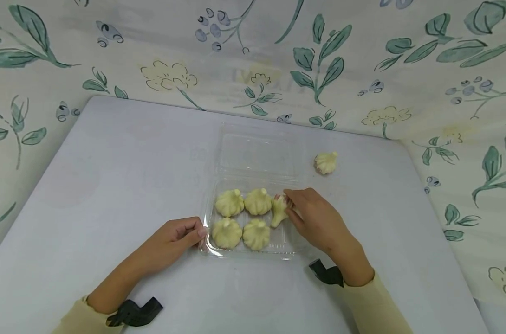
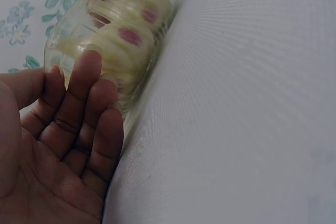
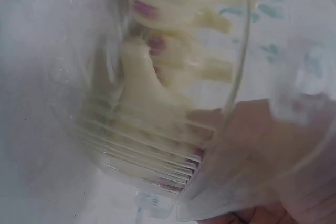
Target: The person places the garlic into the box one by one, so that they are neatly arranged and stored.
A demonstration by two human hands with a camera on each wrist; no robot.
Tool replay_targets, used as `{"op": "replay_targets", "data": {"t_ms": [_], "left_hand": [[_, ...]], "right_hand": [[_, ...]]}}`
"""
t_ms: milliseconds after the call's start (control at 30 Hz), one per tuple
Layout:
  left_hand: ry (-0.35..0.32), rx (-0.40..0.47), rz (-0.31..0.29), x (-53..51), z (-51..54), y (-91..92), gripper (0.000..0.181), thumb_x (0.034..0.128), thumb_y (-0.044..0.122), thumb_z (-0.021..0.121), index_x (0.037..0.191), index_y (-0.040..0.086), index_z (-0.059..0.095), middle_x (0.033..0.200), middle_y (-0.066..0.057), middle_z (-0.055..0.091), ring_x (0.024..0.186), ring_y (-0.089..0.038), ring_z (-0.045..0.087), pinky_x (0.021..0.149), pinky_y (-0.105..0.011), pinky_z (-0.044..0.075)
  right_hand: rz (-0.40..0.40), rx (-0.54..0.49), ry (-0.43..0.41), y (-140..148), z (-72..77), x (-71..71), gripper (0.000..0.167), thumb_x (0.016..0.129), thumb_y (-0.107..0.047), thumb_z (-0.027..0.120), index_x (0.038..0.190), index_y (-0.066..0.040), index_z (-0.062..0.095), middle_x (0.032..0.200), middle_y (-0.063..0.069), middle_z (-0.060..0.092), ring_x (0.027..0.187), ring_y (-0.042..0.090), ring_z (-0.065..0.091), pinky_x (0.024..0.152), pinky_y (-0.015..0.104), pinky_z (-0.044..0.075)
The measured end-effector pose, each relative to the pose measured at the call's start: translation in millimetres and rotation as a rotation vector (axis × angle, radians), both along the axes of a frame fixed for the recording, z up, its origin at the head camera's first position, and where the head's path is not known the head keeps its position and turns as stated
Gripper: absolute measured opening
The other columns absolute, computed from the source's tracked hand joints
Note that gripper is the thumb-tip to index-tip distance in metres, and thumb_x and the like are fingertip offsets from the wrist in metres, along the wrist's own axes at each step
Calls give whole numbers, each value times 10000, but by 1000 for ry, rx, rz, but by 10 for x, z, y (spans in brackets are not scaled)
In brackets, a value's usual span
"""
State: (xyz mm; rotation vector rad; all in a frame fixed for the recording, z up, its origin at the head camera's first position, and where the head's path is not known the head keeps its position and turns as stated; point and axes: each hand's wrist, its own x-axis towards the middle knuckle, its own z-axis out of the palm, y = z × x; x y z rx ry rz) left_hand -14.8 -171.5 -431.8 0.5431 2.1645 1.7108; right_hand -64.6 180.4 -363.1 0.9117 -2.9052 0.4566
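A clear plastic clamshell container [image 1: 278, 243] lies opened on the table. Several pale yellow garlic bulbs [image 1: 227, 233] sit in its tray in two rows, necks up, with purple patches low on their sides in the left wrist view. My left hand [image 1: 179, 239] pinches the tray's left rim between thumb and fingers. Over the tray's right side, my right hand [image 1: 320, 222] grips another garlic bulb [image 1: 280, 211], tilted on its side with its neck toward me. The container wall [image 3: 157, 171] lies in front of this bulb in the right wrist view.
One more garlic bulb [image 1: 326, 163] lies on the white table [image 1: 152, 153] beyond my right hand. The container's lid [image 1: 257, 150] is laid flat behind the tray. Floral-patterned cloth [image 1: 236, 69] rises beyond the table's far edge.
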Motion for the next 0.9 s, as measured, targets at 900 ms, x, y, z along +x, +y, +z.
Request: {"op": "replay_targets", "data": {"t_ms": [900], "left_hand": [[9,-4,-3,-6,3,-8,233,1097,166,562,879,193,639,818,-40,605,785,-206,546,719,-297,463]], "right_hand": [[-30,59,34,-63,-56,-14,474,931,-240,827,1327,-26,680,1032,46,755,908,235,658,831,402,538]]}}
